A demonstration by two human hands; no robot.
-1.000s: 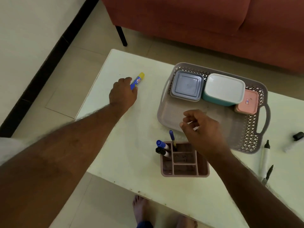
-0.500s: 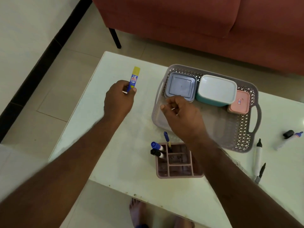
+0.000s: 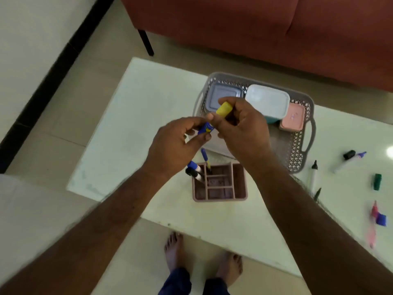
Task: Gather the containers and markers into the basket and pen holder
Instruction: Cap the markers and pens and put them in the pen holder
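Observation:
Both hands hold a blue stick with a yellow cap (image 3: 223, 109) in the air above the table. My left hand (image 3: 176, 143) grips its blue body, and my right hand (image 3: 242, 126) pinches the yellow cap end. Below them stands the pink pen holder (image 3: 220, 193) with three markers (image 3: 194, 167) leaning in its left slots. Behind is the grey basket (image 3: 297, 154) holding a grey container (image 3: 223, 93), a white-lidded teal container (image 3: 269, 103) and a pink container (image 3: 292, 118).
Loose on the white table (image 3: 148, 107) at the right lie a black-capped white marker (image 3: 312, 177), an uncapped marker with a black cap (image 3: 348, 155), a green cap (image 3: 377, 182) and a pink pen (image 3: 373, 222). A red sofa (image 3: 255, 28) stands behind. My bare feet are below the table's near edge.
My left hand lifted the blue and yellow stick off the table and brought it right, over the pen holder. My right hand rose to meet it and took hold of the yellow cap.

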